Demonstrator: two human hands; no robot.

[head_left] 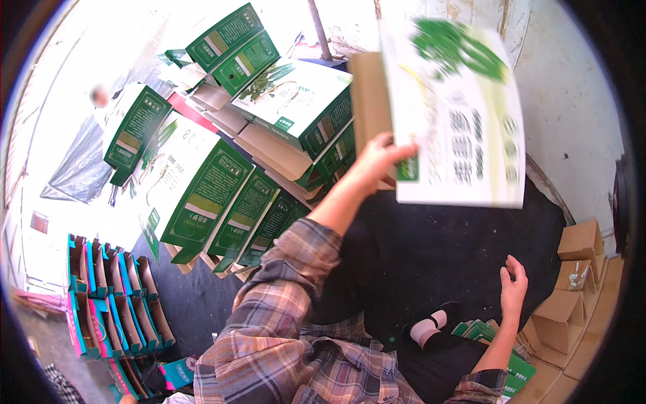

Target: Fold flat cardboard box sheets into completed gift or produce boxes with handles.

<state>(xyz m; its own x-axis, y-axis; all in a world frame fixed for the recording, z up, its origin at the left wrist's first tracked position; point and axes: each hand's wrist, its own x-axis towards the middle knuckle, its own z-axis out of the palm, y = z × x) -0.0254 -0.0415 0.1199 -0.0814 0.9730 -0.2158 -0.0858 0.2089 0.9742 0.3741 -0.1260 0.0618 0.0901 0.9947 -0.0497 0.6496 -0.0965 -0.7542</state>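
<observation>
A black sheet (437, 249) is lying below the fingers; green-and-white cartons (208, 195) are standing left of the left hand (381, 160), whose fingers are clamping a vegetable-print carton (464, 128) extending right of them; the right hand (513, 289) is hovering, fingers slightly apart, brown cardboard boxes (558, 316) sitting right of them

Blue-and-pink cartons (118, 323) stood in rows at the left; brown cardboard boxes (558, 315) lined the right side near a pale wall (572, 121); a thin pole (319, 30) leaned beyond.
</observation>
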